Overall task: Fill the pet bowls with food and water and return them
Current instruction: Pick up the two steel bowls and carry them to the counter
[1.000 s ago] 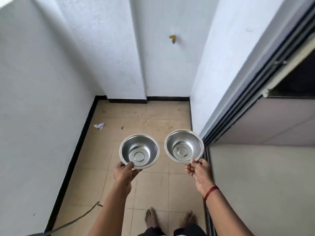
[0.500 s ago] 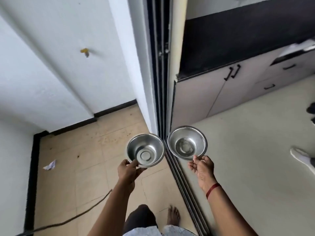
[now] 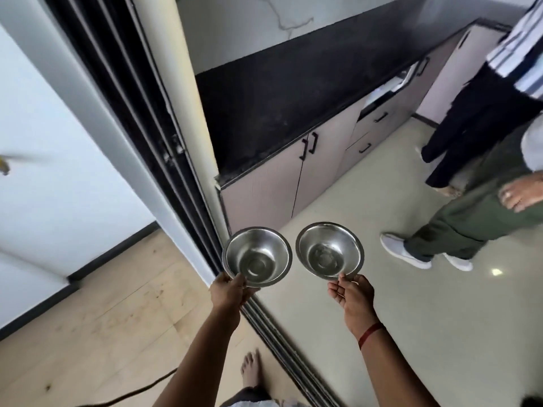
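I hold two empty steel pet bowls side by side in front of me. My left hand (image 3: 227, 293) grips the near rim of the left bowl (image 3: 257, 255), which hangs over the sliding-door track. My right hand (image 3: 351, 295) pinches the near rim of the right bowl (image 3: 329, 249), held above the pale kitchen floor. Both bowls are upright, a little apart from each other, and show nothing inside.
A dark sliding-door track (image 3: 282, 333) and frame (image 3: 132, 113) separate the tan balcony floor (image 3: 102, 318) from the kitchen. A black countertop (image 3: 279, 92) over cabinets (image 3: 308, 171) runs ahead. Two people (image 3: 470, 218) stand at the right. A cable (image 3: 126, 396) lies on the balcony floor.
The view has swung right from the balcony corner to the doorway and kitchen. Both bowls stay in my hands. Two people have come into view at the right.
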